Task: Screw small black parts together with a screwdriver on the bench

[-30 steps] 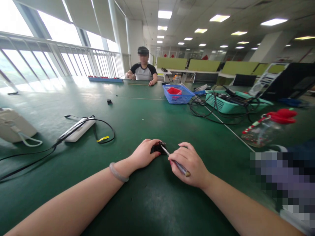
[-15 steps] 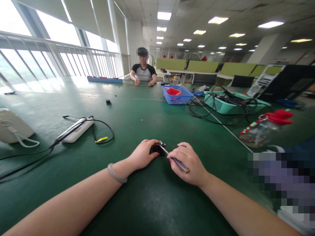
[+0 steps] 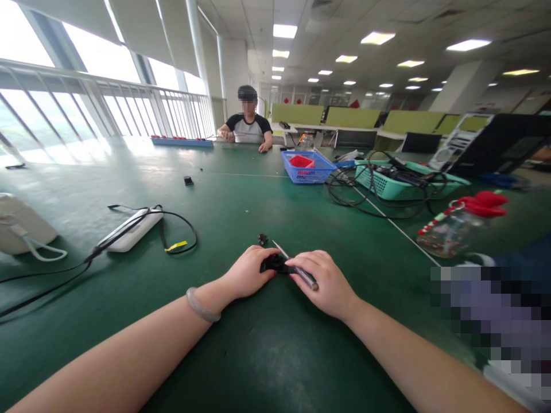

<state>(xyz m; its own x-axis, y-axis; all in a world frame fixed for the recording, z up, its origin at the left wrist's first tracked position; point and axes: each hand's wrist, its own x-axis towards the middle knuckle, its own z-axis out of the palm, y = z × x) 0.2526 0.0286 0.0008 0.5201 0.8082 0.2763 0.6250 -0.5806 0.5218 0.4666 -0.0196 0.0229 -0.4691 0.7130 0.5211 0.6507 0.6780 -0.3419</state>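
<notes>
My left hand [image 3: 249,271] lies on the green table [image 3: 267,344] with its fingers closed on a small black part [image 3: 275,263]. My right hand [image 3: 322,282] grips a thin metal tool [image 3: 297,269] like a pen; its tip points up and left, just past the black part. A tiny dark piece [image 3: 262,238] lies loose on the table a little beyond my hands. A pale bangle sits on my left wrist.
A white power strip with a black cable [image 3: 131,228] lies at left, a white appliance [image 3: 21,223] at the far left. Further back stand a blue basket [image 3: 309,166], a teal tray of cables [image 3: 396,182] and a red-capped bottle [image 3: 460,226]. Another person [image 3: 247,121] sits at the far end.
A small dark piece has come off the black part and now lies on the table beyond my hands. The tool's tip has swung up and away from the part.
</notes>
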